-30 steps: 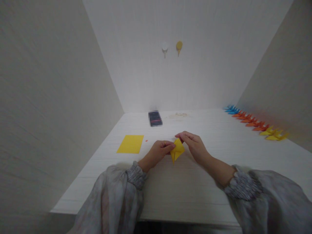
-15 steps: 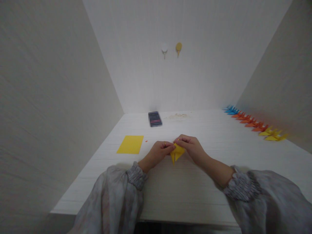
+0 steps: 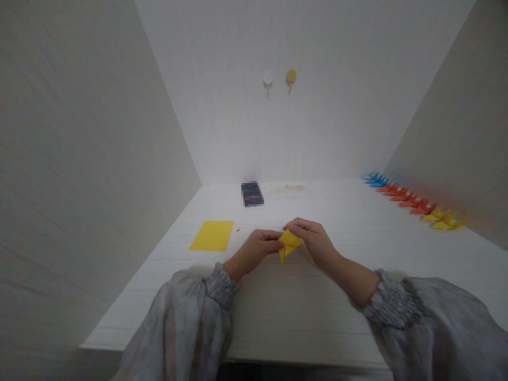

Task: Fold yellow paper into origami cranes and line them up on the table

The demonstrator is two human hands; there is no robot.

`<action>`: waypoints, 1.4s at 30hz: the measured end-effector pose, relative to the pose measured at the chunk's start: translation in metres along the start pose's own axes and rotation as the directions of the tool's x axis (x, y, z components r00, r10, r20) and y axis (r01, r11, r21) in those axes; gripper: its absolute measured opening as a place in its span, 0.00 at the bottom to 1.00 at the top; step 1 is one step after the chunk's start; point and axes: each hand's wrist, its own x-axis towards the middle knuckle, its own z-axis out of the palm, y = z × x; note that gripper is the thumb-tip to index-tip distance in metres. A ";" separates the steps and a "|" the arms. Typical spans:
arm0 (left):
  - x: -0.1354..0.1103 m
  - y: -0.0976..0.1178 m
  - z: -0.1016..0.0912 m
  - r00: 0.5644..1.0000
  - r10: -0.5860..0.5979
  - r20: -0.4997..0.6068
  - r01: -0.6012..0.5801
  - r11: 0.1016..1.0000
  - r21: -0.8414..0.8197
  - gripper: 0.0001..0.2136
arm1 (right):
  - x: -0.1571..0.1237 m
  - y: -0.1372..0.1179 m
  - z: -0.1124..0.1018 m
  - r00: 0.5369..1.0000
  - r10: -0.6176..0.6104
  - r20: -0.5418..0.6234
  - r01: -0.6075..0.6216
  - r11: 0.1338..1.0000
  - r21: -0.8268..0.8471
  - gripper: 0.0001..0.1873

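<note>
A small folded yellow paper (image 3: 288, 244) sits between both hands at the middle of the white table (image 3: 301, 307). My left hand (image 3: 260, 246), with a ring on one finger, pinches its left side with closed fingers. My right hand (image 3: 313, 241) is closed over its upper right edge, fingers curled on the top corner. The paper's pointed lower tip hangs toward me just above the table.
A flat yellow paper sheet (image 3: 212, 235) lies to the left of my hands. A dark blurred object (image 3: 252, 193) stands further back. Along the right wall runs a row of folded paper figures: blue (image 3: 375, 179), orange (image 3: 405, 198), yellow (image 3: 444, 219). Two hooks (image 3: 279, 79) hang on the back wall.
My right hand has pressed the upper flap of the yellow paper down and left, so the piece looks smaller and flatter. My left hand has stayed in place.
</note>
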 end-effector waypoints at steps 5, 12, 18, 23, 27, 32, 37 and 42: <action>-0.002 0.000 0.000 0.999 0.028 -0.028 -0.026 0.998 0.049 0.13 | 0.001 -0.002 0.000 0.998 -0.062 0.001 0.062 0.996 -0.069 0.13; 0.000 0.002 0.002 0.999 0.024 -0.042 -0.021 0.997 0.081 0.12 | 0.001 -0.003 0.001 1.000 -0.023 0.007 0.024 0.988 -0.152 0.11; 0.001 0.001 0.001 0.991 -0.003 -0.131 0.022 0.990 0.138 0.12 | 0.001 -0.002 0.000 0.997 -0.079 -0.003 0.076 0.969 -0.234 0.13; 0.001 0.001 0.001 0.990 -0.018 -0.143 0.038 0.989 0.144 0.12 | 0.000 -0.004 0.000 0.992 -0.122 -0.022 0.116 0.976 -0.184 0.12; -0.001 0.001 0.000 0.989 -0.011 -0.145 0.032 0.989 0.144 0.12 | 0.001 -0.005 -0.001 0.989 -0.141 -0.043 0.136 0.987 -0.088 0.10; -0.003 0.004 0.002 0.993 -0.028 -0.117 0.041 0.993 0.111 0.12 | 0.000 -0.004 0.000 0.996 -0.090 0.003 0.090 0.996 -0.025 0.06; -0.004 0.003 0.001 0.996 -0.016 -0.092 0.028 0.991 0.131 0.12 | 0.000 -0.004 0.000 0.997 -0.075 -0.013 0.074 0.996 -0.050 0.06; -0.005 0.005 0.002 0.996 -0.023 -0.090 0.036 0.989 0.145 0.12 | -0.001 -0.006 0.001 0.998 -0.065 -0.016 0.063 0.993 -0.098 0.06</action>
